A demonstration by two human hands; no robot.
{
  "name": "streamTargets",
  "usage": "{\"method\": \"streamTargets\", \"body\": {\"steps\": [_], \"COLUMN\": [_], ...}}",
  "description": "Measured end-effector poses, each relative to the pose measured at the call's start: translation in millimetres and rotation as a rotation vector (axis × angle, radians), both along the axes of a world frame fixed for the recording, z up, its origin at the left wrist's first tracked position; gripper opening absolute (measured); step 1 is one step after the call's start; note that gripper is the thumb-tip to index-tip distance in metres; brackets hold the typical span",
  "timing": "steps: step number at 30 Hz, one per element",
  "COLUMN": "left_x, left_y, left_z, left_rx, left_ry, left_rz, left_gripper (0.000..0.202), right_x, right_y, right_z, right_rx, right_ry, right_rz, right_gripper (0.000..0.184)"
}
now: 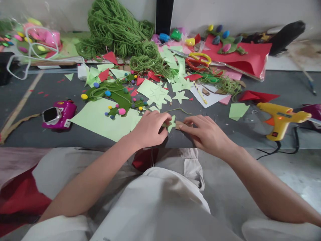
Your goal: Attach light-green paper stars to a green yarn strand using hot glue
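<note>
The left hand (152, 129) has its fingers pinched on a small green star (172, 123), near the front edge of the gray table (240, 135). The star pokes out past the fingertips. The right hand (210, 135) has its thumb and finger closed on a bit of brown card (178, 125), just beside the star. I cannot tell if the star and the card touch.

A big green sheet (96, 118) lies by the left hand, partly under dark green felt (117, 93) with little colored balls on it. Past the hands are a green paper (155, 95) with a star drawn on it and a pencil (200, 93). Farther back are scissors (198, 62) and a big heap of green yarn (112, 31). Far to the left, a watch (51, 115) leans on a purple thing (67, 112). On the right, a yellow glue gun (278, 124) has a small orange light on.
</note>
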State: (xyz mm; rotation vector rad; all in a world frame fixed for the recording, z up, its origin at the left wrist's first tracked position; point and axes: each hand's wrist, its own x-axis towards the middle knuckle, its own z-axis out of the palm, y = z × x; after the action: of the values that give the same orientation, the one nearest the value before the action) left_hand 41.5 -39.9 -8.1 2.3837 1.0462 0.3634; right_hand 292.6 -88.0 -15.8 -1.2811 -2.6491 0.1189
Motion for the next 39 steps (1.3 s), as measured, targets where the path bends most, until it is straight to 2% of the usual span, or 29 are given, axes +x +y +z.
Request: {"method": "streamTargets", "body": {"steps": [6,11,15,19,22,34,39], "left_x": [0.7,1.5,0.8,0.5,0.9,1.0,0.7], "left_y": [-0.2,0.8,1.7,1.5,0.6,0.6,1.2], "left_z": [0.2,-2.2,-2.2,-0.7,-0.6,-3.8,-4.7], "left_rx": [-0.011,-0.005,-0.004,-0.007,-0.015,-0.004,0.001], "left_ry": [0.001,-0.007,-0.003,0.010,0.005,-0.007,-0.017], "left_rz": [0.000,-0.001,-0.007,-0.002,0.004,0.005,0.000], "left_gripper": [0.025,0.023,0.024,0.025,0.027,0.028,0.028], "right_x": [12.5,26.6,11.5,-17.7,-29.4,-20.6,-15.9], "right_y": [-6.5,-11.8,-7.9,1.2,3.4,-4.8,-11.8], "right_z": [3.7,6.1,8.9,9.5,8.6,10.9,10.7], "right_rx": [-0.010,-0.054,-0.062,-0.085,-0.046,0.005,0.011], "right_ry": [-0.025,0.103,0.184,0.022,-0.088,-0.142,-0.147], "right_rz": [-0.031,-0.097,-0.073,-0.027,-0.038,-0.079,-0.101], "right_gripper": [0.040,0.037,0.041,0.044,0.042,0.047,0.037]}}
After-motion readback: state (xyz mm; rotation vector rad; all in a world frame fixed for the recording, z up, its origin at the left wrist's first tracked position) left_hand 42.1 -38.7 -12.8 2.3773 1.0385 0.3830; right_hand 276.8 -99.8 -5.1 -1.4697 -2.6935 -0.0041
